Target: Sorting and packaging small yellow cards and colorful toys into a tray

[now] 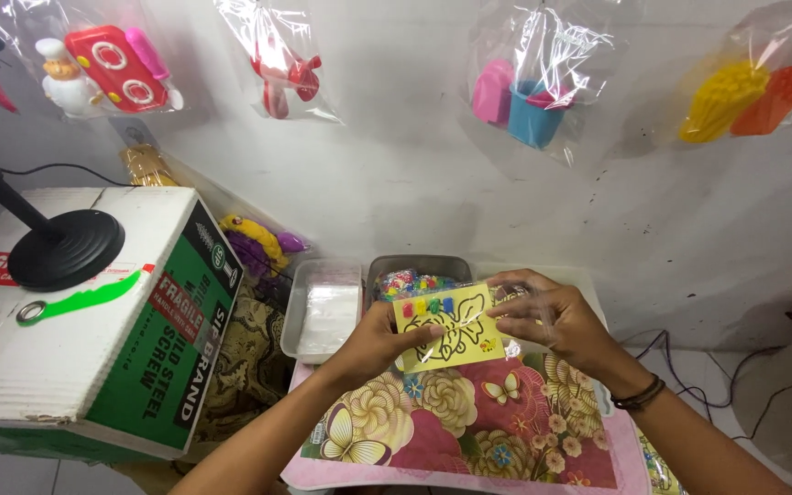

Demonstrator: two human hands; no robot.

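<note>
Yellow card with a black outline drawing and a row of small coloured dots along its top edge sits between our two hands, held tilted just above the flowered surface. It looks to be inside a thin clear sleeve, whose glossy film shows at the right side under our fingers.

Our left hand is closed on the card's left edge, thumb lying on the front face and the fingers tucked behind. Our right hand is curled around the upper right corner, fingertips pinching the clear film there; a dark band circles that wrist.

Just behind the card stand three shallow trays side by side against the wall. The left tray holds a stack of clear plastic sleeves, the middle tray holds a heap of small colourful pieces, and the right tray is mostly hidden by our right hand.

To the left rests a large white and green cardboard box with a black round stand base on its lid. On the wall above hang clear bags of plastic toys: a red one, a pink and blue one, and a yellow and orange one.
</note>
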